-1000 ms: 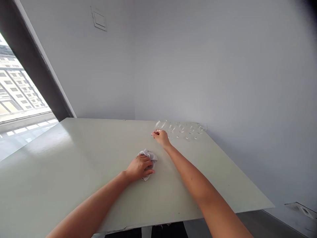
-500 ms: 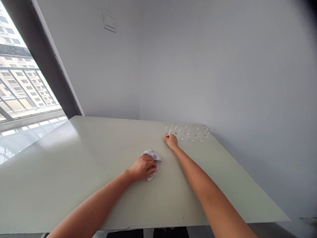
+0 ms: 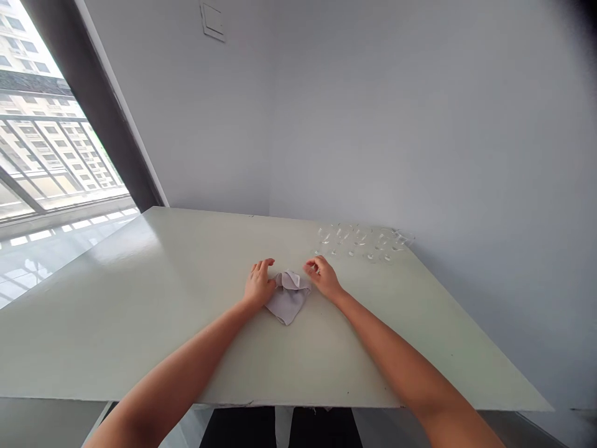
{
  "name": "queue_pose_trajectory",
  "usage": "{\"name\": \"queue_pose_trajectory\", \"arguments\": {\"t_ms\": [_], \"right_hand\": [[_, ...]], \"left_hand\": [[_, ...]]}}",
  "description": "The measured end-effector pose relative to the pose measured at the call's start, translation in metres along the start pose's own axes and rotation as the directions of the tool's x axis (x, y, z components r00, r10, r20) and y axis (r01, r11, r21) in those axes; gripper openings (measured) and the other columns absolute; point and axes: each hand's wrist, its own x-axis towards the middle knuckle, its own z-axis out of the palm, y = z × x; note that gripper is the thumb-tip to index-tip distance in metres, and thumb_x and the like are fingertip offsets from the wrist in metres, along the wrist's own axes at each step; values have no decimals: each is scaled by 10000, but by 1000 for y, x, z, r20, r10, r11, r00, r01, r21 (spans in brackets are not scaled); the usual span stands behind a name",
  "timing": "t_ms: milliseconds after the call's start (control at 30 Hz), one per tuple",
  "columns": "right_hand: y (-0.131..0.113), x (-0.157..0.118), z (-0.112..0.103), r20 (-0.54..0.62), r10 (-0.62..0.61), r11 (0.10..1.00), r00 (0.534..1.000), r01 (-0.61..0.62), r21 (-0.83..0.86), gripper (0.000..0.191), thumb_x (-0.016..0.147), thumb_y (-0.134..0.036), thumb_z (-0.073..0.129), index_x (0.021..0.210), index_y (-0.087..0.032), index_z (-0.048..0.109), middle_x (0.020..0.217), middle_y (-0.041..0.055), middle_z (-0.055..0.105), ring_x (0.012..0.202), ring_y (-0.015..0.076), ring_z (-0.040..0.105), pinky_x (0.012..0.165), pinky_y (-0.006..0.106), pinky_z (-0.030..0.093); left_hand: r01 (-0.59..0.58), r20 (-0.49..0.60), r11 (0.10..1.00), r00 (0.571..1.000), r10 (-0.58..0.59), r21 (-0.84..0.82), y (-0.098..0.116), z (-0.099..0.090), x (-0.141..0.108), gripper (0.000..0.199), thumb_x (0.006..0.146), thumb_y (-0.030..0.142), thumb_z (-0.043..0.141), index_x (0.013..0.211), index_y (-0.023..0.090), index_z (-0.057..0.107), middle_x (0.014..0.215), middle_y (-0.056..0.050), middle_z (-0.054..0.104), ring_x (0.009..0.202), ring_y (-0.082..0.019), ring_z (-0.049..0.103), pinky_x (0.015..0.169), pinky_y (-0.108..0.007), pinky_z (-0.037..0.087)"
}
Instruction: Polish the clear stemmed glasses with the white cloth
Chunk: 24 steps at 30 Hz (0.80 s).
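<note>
A crumpled, pale lilac cloth lies on the table between my two hands, its top edge folded over. My left hand is at the cloth's left edge, fingers spread and the thumb touching or close to the fabric. Just off the cloth's upper right side is my right hand, its fingers loosely curled with a gap to the thumb and nothing visible in them. Beyond it, several clear stemmed glasses stand in a cluster at the back right of the table.
The pale, glossy table reaches back to a grey wall corner. Its right edge runs close to the wall. A window is on the left, and a wall switch sits high up.
My right hand has let go of a glass by the cluster and come back toward the cloth. My left hand has lifted off the cloth to its left side, and the cloth lies more spread out.
</note>
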Motion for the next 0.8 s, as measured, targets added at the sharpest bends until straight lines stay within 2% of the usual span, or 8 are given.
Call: {"name": "queue_pose_trajectory", "arguments": {"t_ms": [100,233,300,367,500,600,700,800], "right_hand": [[-24,-13,4,169,-151,987,974,139,83,510,648,-466,634,1090,-232,535,1064,55,550,986,198,478,784,290,389],[-33,-15,12,144,-29,980,989,0,200,229,703,-411,581,753,-189,610,754,10,579,771,162,500,685,269,374],[-29,-12,14,118,41,970,992,-68,232,308,784,-437,458,685,-172,578,614,-8,530,620,131,480,580,251,367],[-21,-10,11,94,101,955,990,-123,270,383,824,-469,360,752,-160,575,582,-9,523,549,123,473,514,242,363],[0,-9,-11,11,258,911,966,-247,329,417,819,-477,354,926,-147,587,757,53,619,646,163,559,551,271,425],[13,-12,-32,-123,358,906,926,-313,285,396,765,-409,462,1064,-166,552,1016,101,598,853,216,568,687,341,452],[13,-22,-39,-254,209,977,944,-210,27,389,788,-343,438,1130,-184,530,1161,108,534,1037,238,500,852,401,410],[-2,-40,-20,-84,-21,977,996,3,-212,426,840,-392,387,1157,-153,542,1232,129,504,1174,268,416,975,429,331]], "left_hand": [[64,151,998,987,-60,-19,-1,1,1,553,677,109,455,1213,223,380,1158,-40,555,1122,-215,437,912,-355,364],[28,203,998,979,-17,-52,6,0,-3,494,767,288,476,1242,247,347,1137,-31,578,1129,-205,453,917,-344,364],[38,220,996,975,-20,-77,10,-2,-5,514,776,384,486,1249,255,334,1128,-36,583,1055,-198,512,870,-334,396],[72,255,989,966,-37,-131,13,-4,-7,563,762,449,503,1260,270,311,1125,-32,585,895,-166,582,776,-300,436],[83,325,973,946,-10,-214,18,-7,-11,572,735,456,533,1248,313,324,985,22,637,575,-91,545,599,-233,421],[48,341,981,940,18,-186,18,-5,-11,432,761,425,494,1172,311,430,814,48,651,554,-98,515,561,-224,386],[60,316,989,949,-14,-136,15,-3,-9,344,782,410,449,1098,286,504,754,33,644,584,-112,524,555,-226,366],[105,291,984,955,-60,-141,10,-1,-5,311,793,390,416,1051,263,533,722,25,642,578,-115,524,550,-228,364]]}}
